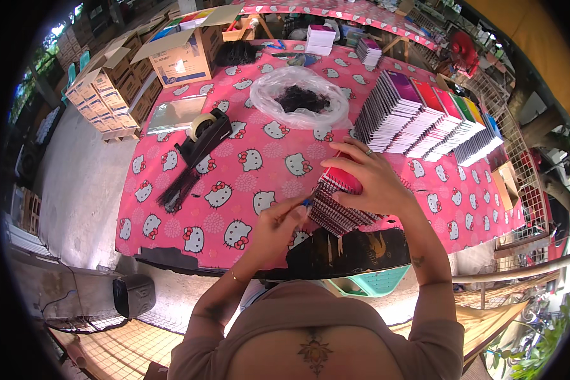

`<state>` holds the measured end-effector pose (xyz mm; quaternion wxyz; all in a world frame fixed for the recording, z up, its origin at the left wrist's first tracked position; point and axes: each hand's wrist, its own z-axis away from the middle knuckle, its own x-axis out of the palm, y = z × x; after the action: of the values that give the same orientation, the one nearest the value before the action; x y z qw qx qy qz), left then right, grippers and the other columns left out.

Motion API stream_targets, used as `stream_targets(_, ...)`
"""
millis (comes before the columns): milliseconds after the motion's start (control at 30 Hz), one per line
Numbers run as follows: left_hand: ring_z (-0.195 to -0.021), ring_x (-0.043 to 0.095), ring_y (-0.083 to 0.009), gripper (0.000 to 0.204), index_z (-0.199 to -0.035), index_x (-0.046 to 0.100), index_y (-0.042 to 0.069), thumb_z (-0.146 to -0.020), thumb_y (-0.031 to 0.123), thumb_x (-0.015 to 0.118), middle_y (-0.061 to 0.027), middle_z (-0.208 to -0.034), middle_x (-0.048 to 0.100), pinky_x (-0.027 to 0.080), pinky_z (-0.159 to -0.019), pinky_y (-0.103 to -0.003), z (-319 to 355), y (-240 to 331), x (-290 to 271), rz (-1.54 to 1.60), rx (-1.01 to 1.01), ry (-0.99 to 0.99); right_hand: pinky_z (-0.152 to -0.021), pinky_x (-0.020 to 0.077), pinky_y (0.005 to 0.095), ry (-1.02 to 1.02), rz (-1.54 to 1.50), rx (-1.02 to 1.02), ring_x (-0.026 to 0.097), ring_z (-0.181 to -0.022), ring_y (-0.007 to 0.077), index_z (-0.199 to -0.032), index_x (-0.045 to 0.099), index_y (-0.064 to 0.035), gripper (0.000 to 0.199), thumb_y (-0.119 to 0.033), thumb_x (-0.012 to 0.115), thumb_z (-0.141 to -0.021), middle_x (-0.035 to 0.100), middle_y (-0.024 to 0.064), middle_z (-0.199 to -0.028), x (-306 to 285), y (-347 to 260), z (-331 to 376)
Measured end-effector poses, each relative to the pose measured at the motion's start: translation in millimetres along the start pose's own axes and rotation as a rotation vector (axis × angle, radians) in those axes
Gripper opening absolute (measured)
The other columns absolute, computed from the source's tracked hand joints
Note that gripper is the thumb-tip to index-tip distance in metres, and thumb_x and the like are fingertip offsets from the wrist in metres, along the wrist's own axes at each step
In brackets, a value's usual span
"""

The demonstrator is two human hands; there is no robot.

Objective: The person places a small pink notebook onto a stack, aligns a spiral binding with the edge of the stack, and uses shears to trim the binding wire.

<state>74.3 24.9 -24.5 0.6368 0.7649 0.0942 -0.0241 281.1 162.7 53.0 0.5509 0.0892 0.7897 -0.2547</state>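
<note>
A stack of spiral notebooks (339,214) lies near the table's front edge, black wire spines facing me. The top notebook's red cover (343,181) shows between the fingers of my right hand (375,179). That hand bends over the stack and grips it, thumb near the spines and fingers across the top. At the stack's left side my left hand (277,229) is closed in a pinch around a small, thin tool with a blue part (307,203). Its tip meets the spine ends; the tool's exact kind is too small to make out.
Beyond the stack sits a clear plastic bag (264,95) of black wire pieces. A tape dispenser (204,140), black wires (180,189) and clear sheets (174,115) lie left. Piled notebooks (392,120) stand right; cartons (182,60) fill the back left. The pink cover is torn in front.
</note>
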Motion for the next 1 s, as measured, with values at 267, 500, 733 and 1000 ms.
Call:
stream_targets(267, -0.075, 0.066, -0.0198, 0.036, -0.130, 0.059, -0.003, -0.103, 0.018, 0.050, -0.0086, -0.097, 0.070, 0.056, -0.074, -0.034, 2, -9, 8, 0.150, -0.167, -0.027, -0.110, 0.0362, 0.0553, -0.002, -0.017, -0.001, 0.038, -0.140, 0.0367, -0.129, 0.061, -0.0230, 0.055, -0.032, 0.075, -0.076, 0.047, 0.0116, -0.146, 0, 0, -1)
stream_targets(500, -0.082, 0.067, -0.0156, 0.038, -0.134, 0.058, 0.000, -0.103, 0.020, 0.051, -0.0074, -0.098, 0.070, 0.055, -0.080, -0.032, 1, -19, 5, 0.425, -0.297, -0.109, -0.108, 0.0368, 0.0549, -0.013, -0.006, 0.010, 0.037, -0.141, 0.0358, -0.130, 0.060, -0.0232, 0.058, -0.034, 0.075, -0.075, 0.046, 0.0111, -0.147, 1, 1, 0)
stream_targets(733, -0.085, 0.066, -0.0159, 0.037, -0.133, 0.058, 0.000, -0.102, 0.020, 0.052, -0.0062, -0.095, 0.069, 0.054, -0.080, -0.031, -4, -8, -4, -0.023, -0.129, -0.107, -0.108, 0.0365, 0.0549, -0.016, -0.019, 0.011, 0.038, -0.141, 0.0357, -0.131, 0.060, -0.0236, 0.059, -0.034, 0.075, -0.075, 0.046, 0.0110, -0.146, 0, 1, -1)
stream_targets(1000, -0.078, 0.065, -0.0183, 0.037, -0.128, 0.059, -0.005, -0.101, 0.020, 0.051, -0.0084, -0.090, 0.068, 0.055, -0.075, -0.033, -4, -12, -2, 0.430, -0.315, -0.065, -0.108, 0.0367, 0.0545, -0.017, -0.018, 0.012, 0.039, -0.140, 0.0357, -0.130, 0.060, -0.0236, 0.059, -0.034, 0.075, -0.075, 0.046, 0.0113, -0.146, 0, 2, -1)
